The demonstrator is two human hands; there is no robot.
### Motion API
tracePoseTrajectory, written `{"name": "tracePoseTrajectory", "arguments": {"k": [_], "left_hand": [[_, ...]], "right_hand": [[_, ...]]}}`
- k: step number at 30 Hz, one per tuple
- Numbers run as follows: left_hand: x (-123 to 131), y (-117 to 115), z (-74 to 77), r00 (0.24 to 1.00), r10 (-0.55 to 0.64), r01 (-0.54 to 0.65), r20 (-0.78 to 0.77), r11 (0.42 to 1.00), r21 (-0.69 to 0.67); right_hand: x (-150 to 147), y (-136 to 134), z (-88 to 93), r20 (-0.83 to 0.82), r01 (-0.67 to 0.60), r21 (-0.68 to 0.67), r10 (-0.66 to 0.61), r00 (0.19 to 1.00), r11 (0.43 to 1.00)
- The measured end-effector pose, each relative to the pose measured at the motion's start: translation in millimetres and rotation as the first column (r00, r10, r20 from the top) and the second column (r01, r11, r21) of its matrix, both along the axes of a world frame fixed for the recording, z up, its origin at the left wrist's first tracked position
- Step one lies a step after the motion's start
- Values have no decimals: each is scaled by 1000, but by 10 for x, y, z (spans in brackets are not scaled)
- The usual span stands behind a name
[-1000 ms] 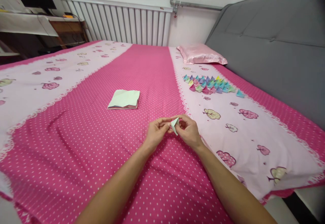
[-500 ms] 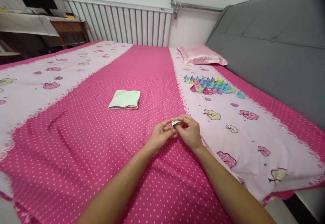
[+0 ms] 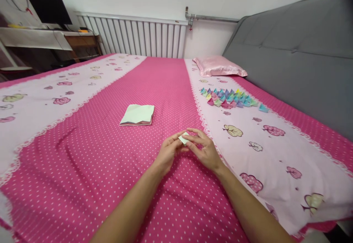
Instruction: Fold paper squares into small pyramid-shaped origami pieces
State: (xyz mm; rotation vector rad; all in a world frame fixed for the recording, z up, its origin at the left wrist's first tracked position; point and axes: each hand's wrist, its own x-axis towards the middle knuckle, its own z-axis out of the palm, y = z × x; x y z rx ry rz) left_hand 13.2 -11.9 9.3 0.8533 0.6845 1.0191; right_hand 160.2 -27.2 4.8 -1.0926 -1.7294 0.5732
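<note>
A small folded piece of pale green paper (image 3: pixel 183 138) is held between both hands above the pink bedspread. My left hand (image 3: pixel 169 148) pinches its left side with thumb and fingers. From the right, my right hand (image 3: pixel 203 148) has its fingertips on the paper, covering part of it. Further forward on the left lies a stack of paper sheets (image 3: pixel 137 114), the top one pale green. To the right, rows of small folded paper boats (image 3: pixel 228 97) in several colours stand on the bedspread, a light blue one slightly apart at the right end.
The bed's polka-dot bedspread (image 3: pixel 104 162) spreads under everything. A pink pillow (image 3: pixel 220 65) lies at the back right, by a grey padded headboard (image 3: pixel 298 59). Behind the bed are a white radiator (image 3: pixel 138 37) and, at left, a desk with a black monitor (image 3: pixel 49 8).
The folded paper has turned from a pointed, upright shape to a flat diamond face. My right fingers have moved from inside its fold to over its face. The camera view has tilted up slightly.
</note>
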Motion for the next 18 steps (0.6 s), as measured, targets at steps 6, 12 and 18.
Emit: {"name": "tracePoseTrajectory", "arguments": {"k": [6, 12, 18], "left_hand": [[18, -28, 20, 999, -38, 38, 5, 998, 58], [69, -4, -18, 996, -28, 35, -85, 997, 74], [62, 20, -142, 970, 48, 6, -239, 976, 218]], "right_hand": [[-15, 15, -20, -160, 14, -82, -27, 987, 997], [6, 41, -16, -413, 12, -224, -105, 905, 975], [11, 45, -23, -389, -35, -333, -104, 915, 942]]}}
